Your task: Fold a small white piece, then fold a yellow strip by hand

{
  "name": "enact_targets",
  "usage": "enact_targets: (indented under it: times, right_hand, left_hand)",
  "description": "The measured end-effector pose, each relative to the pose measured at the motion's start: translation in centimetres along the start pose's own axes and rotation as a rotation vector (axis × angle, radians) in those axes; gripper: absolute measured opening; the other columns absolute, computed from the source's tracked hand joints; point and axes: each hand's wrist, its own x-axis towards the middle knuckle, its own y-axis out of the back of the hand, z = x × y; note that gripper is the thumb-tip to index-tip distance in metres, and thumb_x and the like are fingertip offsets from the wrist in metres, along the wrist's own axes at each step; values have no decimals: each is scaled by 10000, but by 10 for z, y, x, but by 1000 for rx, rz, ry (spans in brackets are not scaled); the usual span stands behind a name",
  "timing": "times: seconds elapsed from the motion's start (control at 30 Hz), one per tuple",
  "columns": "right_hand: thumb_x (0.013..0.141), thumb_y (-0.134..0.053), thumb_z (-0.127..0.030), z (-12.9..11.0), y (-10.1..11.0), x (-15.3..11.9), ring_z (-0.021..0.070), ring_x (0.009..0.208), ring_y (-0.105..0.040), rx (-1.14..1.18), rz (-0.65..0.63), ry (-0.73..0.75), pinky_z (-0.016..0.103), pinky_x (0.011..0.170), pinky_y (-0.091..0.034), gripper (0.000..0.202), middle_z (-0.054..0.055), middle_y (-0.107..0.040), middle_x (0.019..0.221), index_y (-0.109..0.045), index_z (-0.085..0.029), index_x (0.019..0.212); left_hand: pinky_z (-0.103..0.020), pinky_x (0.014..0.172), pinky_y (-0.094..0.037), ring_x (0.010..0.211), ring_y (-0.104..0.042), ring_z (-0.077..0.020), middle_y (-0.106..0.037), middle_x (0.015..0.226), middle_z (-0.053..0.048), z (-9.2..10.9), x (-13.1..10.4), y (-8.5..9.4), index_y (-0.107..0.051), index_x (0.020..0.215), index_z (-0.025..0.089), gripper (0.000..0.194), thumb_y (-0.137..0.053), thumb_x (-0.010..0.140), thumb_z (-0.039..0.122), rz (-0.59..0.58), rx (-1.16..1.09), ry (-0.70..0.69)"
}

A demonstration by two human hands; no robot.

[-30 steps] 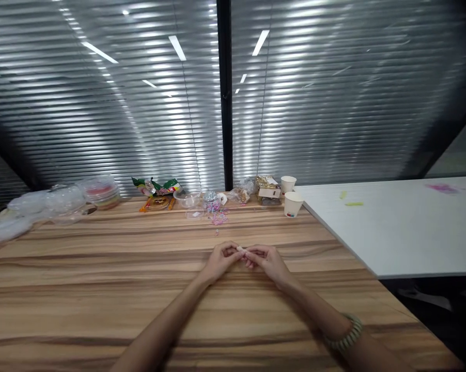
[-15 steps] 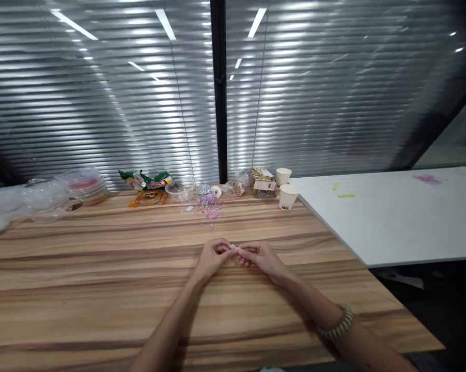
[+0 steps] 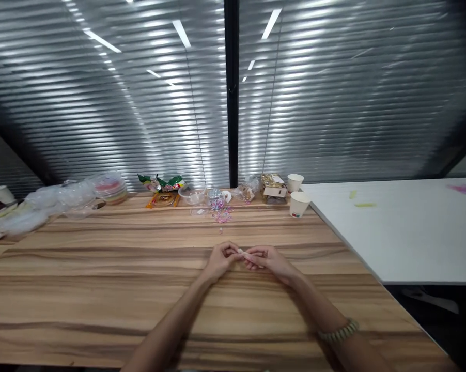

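Both hands meet over the middle of the wooden table, their fingertips pinched together. A small whitish piece shows between the fingertips; its kind is too small to make out. My left hand is closed on one side of it, thumb against the fingers. From the other side my right hand pinches it too, the fingers curled beneath. Farther back lies a scatter of small pink and purple pieces, with a single one nearer to me.
Along the back stand two paper cups, a gold box, a clear plastic bowl and snack packets. Stacked clear containers and plastic bags are at the left. A white table adjoins on the right.
The view has turned a little to the left, so everything sits farther right in the picture. Both hands keep their pinch on the small whitish piece, with slight finger movement.
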Motion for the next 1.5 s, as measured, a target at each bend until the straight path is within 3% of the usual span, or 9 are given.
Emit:
enact_targets:
  times: [0.4, 0.57, 0.67, 0.87, 1.03, 1.13, 1.27, 1.37, 1.5]
  right_hand:
    - [678, -654, -453, 3, -4, -2, 114, 636, -550, -76, 53, 62, 253, 637, -429, 400, 46, -628, 725, -636, -106, 878]
    - [644, -669, -483, 1, -6, 0, 104, 614, -550, -110, -73, 7, 254, 637, -437, 428, 32, -614, 707, -601, -105, 832]
    - [628, -672, -500, -2, -8, -3, 100, 590, -558, -124, -78, -24, 249, 619, -446, 441, 30, -609, 672, -583, -100, 789]
    - [595, -678, -535, -9, -22, -29, 123, 559, -586, -169, -105, -95, 253, 565, -469, 490, 44, -624, 648, -583, -98, 793]
    - [695, -590, -553, -19, -31, -42, 115, 566, -575, -238, -177, -43, 224, 547, -446, 457, 26, -606, 633, -608, -109, 802]
    - [717, -534, -591, -17, -31, -30, 108, 551, -560, -270, -228, -14, 223, 550, -444, 482, 17, -581, 606, -585, -113, 696]
    - [726, -467, -646, -5, -26, -3, 101, 459, -526, -289, -165, 31, 209, 482, -422, 525, -24, -505, 495, -515, -131, 629]
    - [728, -433, -668, 2, -24, 14, 106, 429, -513, -300, -101, 80, 205, 448, -403, 545, -25, -497, 463, -508, -137, 635]
    - [740, -427, -658, 9, -25, 23, 109, 470, -524, -278, -55, 134, 226, 504, -439, 535, -13, -528, 502, -526, -139, 660]
  left_hand:
    - [-238, 646, -430, 667, -562, -129, -608, 715, -32, -6, -2, 3, -560, 675, 128, 256, -682, 647, 351, -35, 39, -60]
    - [-210, 574, -405, 617, -536, -113, -581, 646, -14, 4, -4, 3, -561, 671, 125, 269, -639, 679, 383, -138, 203, -49]
    - [-209, 567, -404, 613, -536, -112, -583, 642, -18, 8, -8, 0, -568, 679, 118, 281, -638, 680, 390, -162, 242, -69]
    - [-237, 600, -436, 629, -551, -129, -592, 666, -32, 13, -45, -6, -575, 682, 125, 250, -646, 685, 365, -54, 230, -94]
    - [-279, 687, -468, 733, -588, -164, -631, 765, -48, 28, -68, -5, -609, 768, 148, 237, -677, 653, 344, 12, 123, -57]
    - [-273, 642, -471, 667, -592, -160, -641, 704, -40, 29, -56, -4, -609, 722, 149, 239, -706, 608, 336, 60, 114, -13]
    - [-263, 588, -462, 586, -587, -149, -630, 622, -24, 15, -27, -2, -594, 722, 144, 276, -725, 564, 329, 156, 23, 10]
    - [-257, 605, -456, 602, -587, -145, -615, 626, -16, 4, -11, -2, -585, 769, 142, 284, -703, 593, 331, 236, 25, -53]
    - [-224, 587, -435, 598, -561, -116, -574, 682, 1, -3, -9, -3, -551, 901, 158, 305, -648, 673, 335, 333, 124, -160]
